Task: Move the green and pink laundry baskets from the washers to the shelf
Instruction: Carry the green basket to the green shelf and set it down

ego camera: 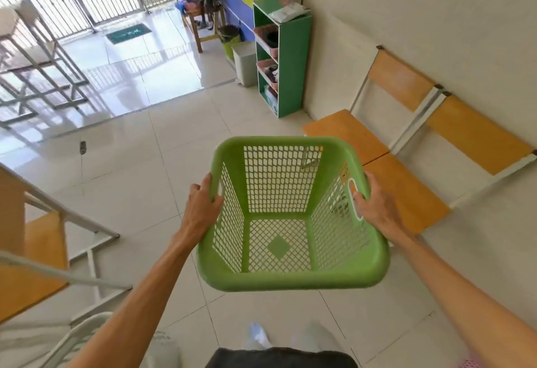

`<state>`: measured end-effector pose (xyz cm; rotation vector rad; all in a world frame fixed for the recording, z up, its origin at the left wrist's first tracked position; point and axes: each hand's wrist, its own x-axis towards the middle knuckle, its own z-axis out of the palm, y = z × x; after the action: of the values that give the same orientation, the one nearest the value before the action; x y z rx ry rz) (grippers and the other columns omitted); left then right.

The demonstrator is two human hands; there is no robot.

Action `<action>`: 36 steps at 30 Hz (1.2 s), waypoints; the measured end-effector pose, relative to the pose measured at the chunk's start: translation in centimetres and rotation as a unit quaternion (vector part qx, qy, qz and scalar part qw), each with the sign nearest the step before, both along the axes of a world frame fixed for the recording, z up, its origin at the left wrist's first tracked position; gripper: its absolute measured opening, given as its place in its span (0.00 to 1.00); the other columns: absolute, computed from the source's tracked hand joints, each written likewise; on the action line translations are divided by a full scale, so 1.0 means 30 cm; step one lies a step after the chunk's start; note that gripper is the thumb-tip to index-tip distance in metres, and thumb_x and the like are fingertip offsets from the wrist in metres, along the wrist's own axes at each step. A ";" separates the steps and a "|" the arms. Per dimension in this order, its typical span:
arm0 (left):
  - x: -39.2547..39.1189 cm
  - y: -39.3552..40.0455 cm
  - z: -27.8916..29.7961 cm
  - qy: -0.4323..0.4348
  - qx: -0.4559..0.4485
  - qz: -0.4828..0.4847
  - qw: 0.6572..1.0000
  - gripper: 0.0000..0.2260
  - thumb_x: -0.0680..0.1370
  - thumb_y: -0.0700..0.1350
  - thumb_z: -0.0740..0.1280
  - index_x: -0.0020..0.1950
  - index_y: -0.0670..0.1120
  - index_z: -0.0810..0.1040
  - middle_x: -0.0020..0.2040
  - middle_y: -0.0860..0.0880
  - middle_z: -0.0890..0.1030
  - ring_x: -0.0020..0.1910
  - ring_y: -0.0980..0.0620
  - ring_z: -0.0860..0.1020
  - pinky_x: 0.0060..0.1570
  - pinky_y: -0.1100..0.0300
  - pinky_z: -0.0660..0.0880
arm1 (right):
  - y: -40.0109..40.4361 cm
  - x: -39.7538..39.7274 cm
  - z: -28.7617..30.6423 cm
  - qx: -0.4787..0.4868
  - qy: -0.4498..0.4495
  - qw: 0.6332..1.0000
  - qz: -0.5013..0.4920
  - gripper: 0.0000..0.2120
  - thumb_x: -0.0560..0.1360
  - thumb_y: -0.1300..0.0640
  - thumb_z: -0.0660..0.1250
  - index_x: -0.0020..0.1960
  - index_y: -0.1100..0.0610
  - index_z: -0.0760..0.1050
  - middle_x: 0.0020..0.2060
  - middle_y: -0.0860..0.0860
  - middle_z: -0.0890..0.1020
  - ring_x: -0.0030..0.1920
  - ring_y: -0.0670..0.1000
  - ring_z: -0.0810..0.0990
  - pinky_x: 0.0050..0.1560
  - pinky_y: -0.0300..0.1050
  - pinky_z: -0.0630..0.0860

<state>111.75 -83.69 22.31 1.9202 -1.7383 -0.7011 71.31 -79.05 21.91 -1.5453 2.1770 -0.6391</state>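
So right up close you've got the green basket (292,216) held out in front at about waist level, empty, carried over the tiled floor (180,146). The left hand (202,203) has its grip closed over the left rim, fingers curled inside the mesh wall. The right hand (374,203) is wrapped shut around the right side, right at the white-edged handle slot. Both arms are stretched forward, and the basket tips a bit so you see straight down to the bottom.

Orange chairs (406,146) line the wall on the right and another orange seat sits on the left, so there's a lane of open floor between them. Further ahead, against the wall, is the green shelf (293,56). It has pinkish baskets (268,37) in the upper compartments and something white lying on top. I can't tell which slot is free from here.

My take: this is the carry leg for the first basket, the pink one isn't in sight. To do it well, keep both hands level, stay in the middle of that lane so the corners don't clip the chairs, and square up to the shelf before sliding it in.
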 end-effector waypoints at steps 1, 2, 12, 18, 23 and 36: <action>0.040 -0.032 -0.002 -0.001 0.001 0.005 1.000 0.29 0.79 0.45 0.64 0.79 0.51 0.59 0.55 0.48 0.66 0.43 0.53 0.73 0.45 0.57 0.74 | -0.052 0.039 -0.007 0.006 0.001 1.000 0.005 0.25 0.80 0.49 0.63 0.76 0.50 0.62 0.42 0.49 0.81 0.26 0.49 0.79 0.19 0.37 0.71; 0.068 -0.060 -0.005 -0.003 0.000 0.006 1.000 0.29 0.80 0.45 0.64 0.79 0.51 0.58 0.55 0.48 0.66 0.45 0.51 0.74 0.46 0.56 0.75 | -0.093 0.066 -0.011 0.009 0.002 1.000 0.007 0.26 0.80 0.49 0.63 0.76 0.50 0.62 0.42 0.49 0.82 0.26 0.50 0.80 0.19 0.39 0.72; 0.186 -0.571 -0.064 -0.005 0.019 0.015 1.000 0.30 0.80 0.46 0.65 0.80 0.50 0.57 0.57 0.44 0.69 0.48 0.47 0.75 0.50 0.48 0.79 | -0.635 0.189 -0.098 -0.006 -0.035 0.999 0.013 0.23 0.81 0.46 0.62 0.73 0.52 0.65 0.36 0.48 0.79 0.21 0.47 0.76 0.16 0.34 0.69; 0.134 -1.044 -0.068 -0.011 0.032 -0.006 0.999 0.29 0.81 0.46 0.65 0.80 0.50 0.58 0.58 0.43 0.70 0.49 0.48 0.75 0.47 0.53 0.77 | -1.076 0.131 -0.126 0.002 -0.037 0.999 0.005 0.25 0.80 0.47 0.63 0.74 0.52 0.64 0.36 0.46 0.79 0.21 0.46 0.76 0.16 0.33 0.69; 0.077 -1.463 -0.042 -0.030 0.026 -0.027 0.999 0.29 0.80 0.46 0.67 0.79 0.49 0.60 0.55 0.45 0.69 0.47 0.49 0.74 0.44 0.56 0.74 | -1.445 0.070 -0.117 0.024 -0.034 0.999 -0.012 0.26 0.80 0.46 0.63 0.74 0.53 0.63 0.38 0.46 0.79 0.23 0.48 0.78 0.18 0.37 0.73; -0.125 -2.614 -0.140 -0.107 0.110 -0.173 0.973 0.36 0.79 0.47 0.67 0.81 0.54 0.52 0.62 0.40 0.72 0.53 0.43 0.76 0.53 0.44 0.78 | -2.208 -0.069 -0.254 0.127 -0.109 0.971 -0.170 0.25 0.80 0.49 0.63 0.75 0.53 0.63 0.52 0.51 0.80 0.42 0.56 0.84 0.44 0.58 0.83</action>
<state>107.99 -162.11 18.11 1.9117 -2.2480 -0.8658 69.24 -145.30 14.29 -0.9354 2.2652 -0.5728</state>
